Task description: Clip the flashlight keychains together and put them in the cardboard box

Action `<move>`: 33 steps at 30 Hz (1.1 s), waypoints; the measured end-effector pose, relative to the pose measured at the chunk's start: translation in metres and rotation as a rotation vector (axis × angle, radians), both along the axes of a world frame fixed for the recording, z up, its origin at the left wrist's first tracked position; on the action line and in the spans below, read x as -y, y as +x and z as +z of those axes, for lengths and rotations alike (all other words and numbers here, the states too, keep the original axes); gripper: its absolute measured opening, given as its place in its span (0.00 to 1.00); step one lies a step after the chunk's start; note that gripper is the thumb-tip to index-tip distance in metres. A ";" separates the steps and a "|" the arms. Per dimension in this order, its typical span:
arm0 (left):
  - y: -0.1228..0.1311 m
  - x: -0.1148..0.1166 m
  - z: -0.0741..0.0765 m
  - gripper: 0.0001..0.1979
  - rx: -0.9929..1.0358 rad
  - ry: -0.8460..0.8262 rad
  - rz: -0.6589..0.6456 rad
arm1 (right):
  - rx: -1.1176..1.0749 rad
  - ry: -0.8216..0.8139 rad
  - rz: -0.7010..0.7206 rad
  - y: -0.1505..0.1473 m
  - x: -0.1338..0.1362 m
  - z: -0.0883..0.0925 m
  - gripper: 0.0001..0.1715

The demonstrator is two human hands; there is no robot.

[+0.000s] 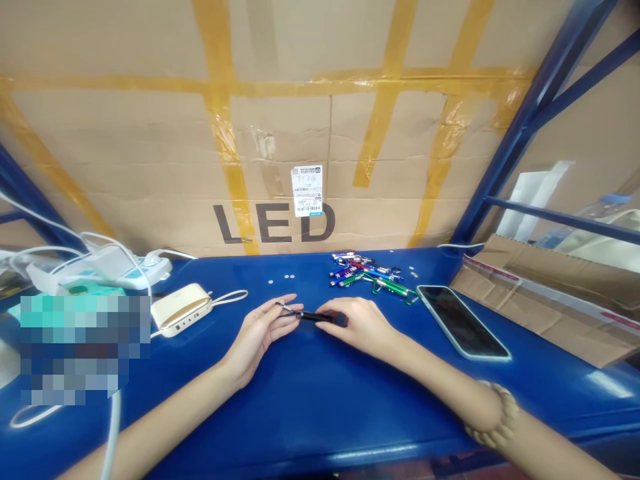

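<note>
Both hands hold one slim black keychain flashlight level above the blue table. My left hand pinches its metal clip end between thumb and fingers. At the other end, my right hand is closed round the dark barrel, and its fingers hide part of it. Just beyond my right hand lies a loose pile of similar keychain flashlights in red, blue, purple and green, some with clips. Small white round pieces are scattered on the table behind my left hand.
A phone lies right of my right hand, beside a cardboard flap. On the left are a cream power bank with a strap, a power strip and white cables. A large taped carton stands behind the blue table.
</note>
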State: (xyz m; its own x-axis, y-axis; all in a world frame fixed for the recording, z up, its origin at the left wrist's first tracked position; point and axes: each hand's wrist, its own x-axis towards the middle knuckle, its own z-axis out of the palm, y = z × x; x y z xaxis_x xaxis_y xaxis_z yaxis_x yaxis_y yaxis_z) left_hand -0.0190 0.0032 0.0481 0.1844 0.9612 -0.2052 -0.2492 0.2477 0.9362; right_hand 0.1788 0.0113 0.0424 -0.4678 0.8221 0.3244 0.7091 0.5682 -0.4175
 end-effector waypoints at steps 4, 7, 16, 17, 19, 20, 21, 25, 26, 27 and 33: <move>-0.001 0.001 0.000 0.19 0.000 0.007 -0.033 | -0.159 0.075 -0.061 0.004 -0.004 0.002 0.12; -0.002 0.001 -0.001 0.19 -0.013 0.018 -0.049 | -0.269 0.118 -0.068 0.004 -0.002 0.005 0.13; 0.003 0.007 0.000 0.21 -0.161 0.169 -0.073 | -0.389 0.038 -0.010 -0.003 0.005 0.007 0.15; 0.004 0.008 0.000 0.20 -0.178 0.183 -0.074 | -0.415 0.013 0.001 -0.004 0.005 0.006 0.16; 0.006 0.009 0.000 0.21 -0.207 0.194 -0.089 | -0.465 -0.054 0.016 -0.005 0.006 0.006 0.17; 0.006 0.009 -0.001 0.22 -0.218 0.193 -0.102 | -0.482 -0.085 0.020 -0.005 0.007 0.006 0.18; 0.007 0.010 -0.001 0.22 -0.228 0.189 -0.114 | -0.487 -0.105 0.017 -0.005 0.007 0.006 0.19; 0.007 0.009 -0.003 0.24 -0.237 0.174 -0.134 | -0.365 0.004 -0.041 -0.003 0.005 0.004 0.22; 0.007 0.009 -0.003 0.24 -0.231 0.173 -0.133 | -0.309 0.059 -0.037 -0.002 0.005 0.004 0.22; 0.007 0.009 -0.003 0.25 -0.222 0.171 -0.132 | -0.256 0.108 -0.016 -0.001 0.004 0.004 0.22; 0.007 0.011 -0.002 0.24 -0.234 0.169 -0.192 | -0.116 0.162 0.243 0.001 0.004 0.000 0.20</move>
State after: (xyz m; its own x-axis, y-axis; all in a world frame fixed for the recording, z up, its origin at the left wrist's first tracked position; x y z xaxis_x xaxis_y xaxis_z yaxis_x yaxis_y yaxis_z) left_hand -0.0116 -0.0074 0.0459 0.3322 0.9374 -0.1044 0.0130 0.1061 0.9943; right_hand 0.1795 0.0071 0.0421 -0.5967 0.6239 0.5047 0.4972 0.7811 -0.3777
